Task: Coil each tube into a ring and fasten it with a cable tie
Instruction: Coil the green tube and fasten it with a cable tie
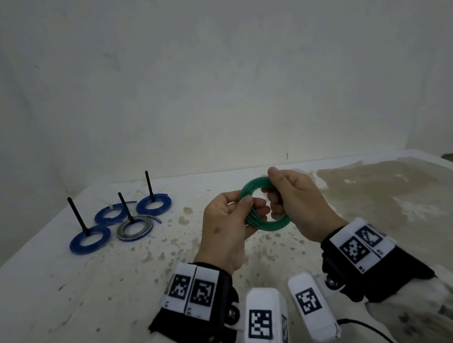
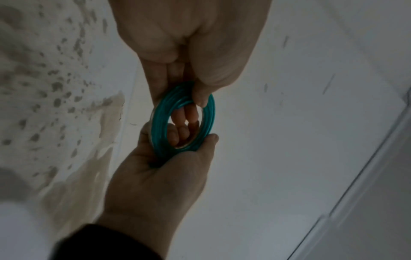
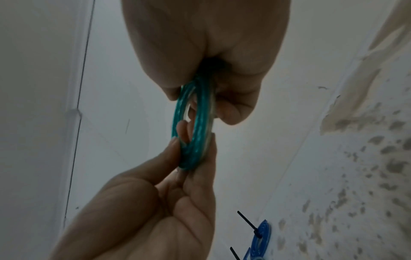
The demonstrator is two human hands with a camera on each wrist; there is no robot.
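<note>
Both bare hands, left hand [image 1: 227, 228] and right hand [image 1: 304, 201], wear black fabric wrist straps [image 1: 198, 314] carrying white blocks printed with square black-and-white codes [image 1: 363, 243]; pale mottled sleeves [image 1: 430, 314] show, and a thin black cable [image 1: 373, 329] trails nearby.

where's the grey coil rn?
Head view, left side of the table: the grey coil lies flat among three blue coils, a black cable tie sticking up from it, well left of both hands.
</note>
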